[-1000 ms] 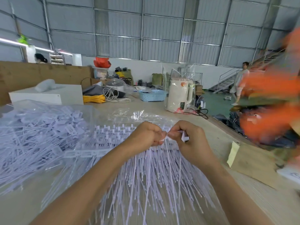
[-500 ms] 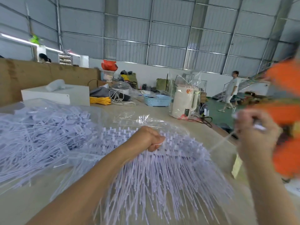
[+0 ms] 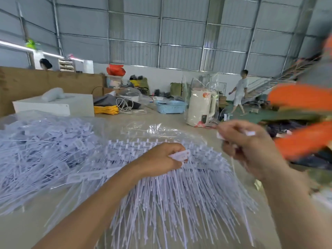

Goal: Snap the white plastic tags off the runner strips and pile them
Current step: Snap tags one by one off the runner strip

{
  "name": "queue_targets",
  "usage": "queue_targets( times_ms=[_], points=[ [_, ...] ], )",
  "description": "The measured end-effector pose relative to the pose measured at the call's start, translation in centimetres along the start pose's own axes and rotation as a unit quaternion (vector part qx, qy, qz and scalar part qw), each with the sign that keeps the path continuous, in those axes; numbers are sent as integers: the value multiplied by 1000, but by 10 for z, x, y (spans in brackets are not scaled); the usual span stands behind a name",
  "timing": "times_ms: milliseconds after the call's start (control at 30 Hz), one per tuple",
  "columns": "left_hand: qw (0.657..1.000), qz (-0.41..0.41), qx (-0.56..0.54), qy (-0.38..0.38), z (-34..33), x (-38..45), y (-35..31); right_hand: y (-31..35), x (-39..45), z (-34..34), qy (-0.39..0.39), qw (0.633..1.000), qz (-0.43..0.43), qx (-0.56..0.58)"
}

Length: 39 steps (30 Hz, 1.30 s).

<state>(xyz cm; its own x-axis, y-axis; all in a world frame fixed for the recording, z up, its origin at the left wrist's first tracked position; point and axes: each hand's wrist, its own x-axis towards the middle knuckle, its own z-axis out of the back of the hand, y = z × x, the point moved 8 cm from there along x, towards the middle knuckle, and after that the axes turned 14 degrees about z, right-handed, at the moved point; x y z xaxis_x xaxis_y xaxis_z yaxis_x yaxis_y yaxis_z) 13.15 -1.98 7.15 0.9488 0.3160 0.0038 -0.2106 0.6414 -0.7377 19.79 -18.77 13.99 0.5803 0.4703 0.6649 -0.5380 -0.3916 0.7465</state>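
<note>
White tags [image 3: 179, 156] on fanned runner strips [image 3: 161, 194]; loose pile [image 3: 41, 146] left.

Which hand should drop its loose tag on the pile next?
Right. The right hand is lifted clear with a detached tag; the left hand pinches a tag on the runner strips.

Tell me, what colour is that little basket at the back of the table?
Light blue basket, with small holes in its wall; seen in the head view.
</note>
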Motion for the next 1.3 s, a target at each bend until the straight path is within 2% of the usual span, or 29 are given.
queue_targets(
  times_ms=[67, 100, 267, 367, 500, 667, 833, 933, 1100, 1300],
  points=[
    [1000, -6, 16, -8, 0, -1, -2, -32, -8, -31, 65, 994, -59, -69],
    [999, -7, 27, -16, 0, -1, -3, -43, -9, -37, 63, 991, -70, -97],
    [994, -13, 99, -39, -2, -3, -5, -59, -4, -48, 12, 980, -40, -197],
    [993, -23, 109, -41, 0, -5, -7, -56, 2, -36, -30, 958, -19, -284],
    [988, -35, 138, -55, -2, -7, -12, -67, -8, -56, 54, 985, -78, -144],
    [996, -27, 61, -66, 4, -2, -10, -60, -11, -69, 128, 988, -18, -80],
    [998, 1, 17, -66, 17, -3, -4, -58, -9, -64, 100, 993, -5, -57],
    [999, -5, 23, -26, 18, -6, -5, -55, -9, -61, 78, 996, 4, -34],
    [999, -4, -47, 17, 17, -7, -2, -50, -14, -63, 120, 992, 3, -32],
    [987, 11, -158, 39, 16, -5, -2, -46, -13, -58, 66, 997, 23, 20]
  ],
)
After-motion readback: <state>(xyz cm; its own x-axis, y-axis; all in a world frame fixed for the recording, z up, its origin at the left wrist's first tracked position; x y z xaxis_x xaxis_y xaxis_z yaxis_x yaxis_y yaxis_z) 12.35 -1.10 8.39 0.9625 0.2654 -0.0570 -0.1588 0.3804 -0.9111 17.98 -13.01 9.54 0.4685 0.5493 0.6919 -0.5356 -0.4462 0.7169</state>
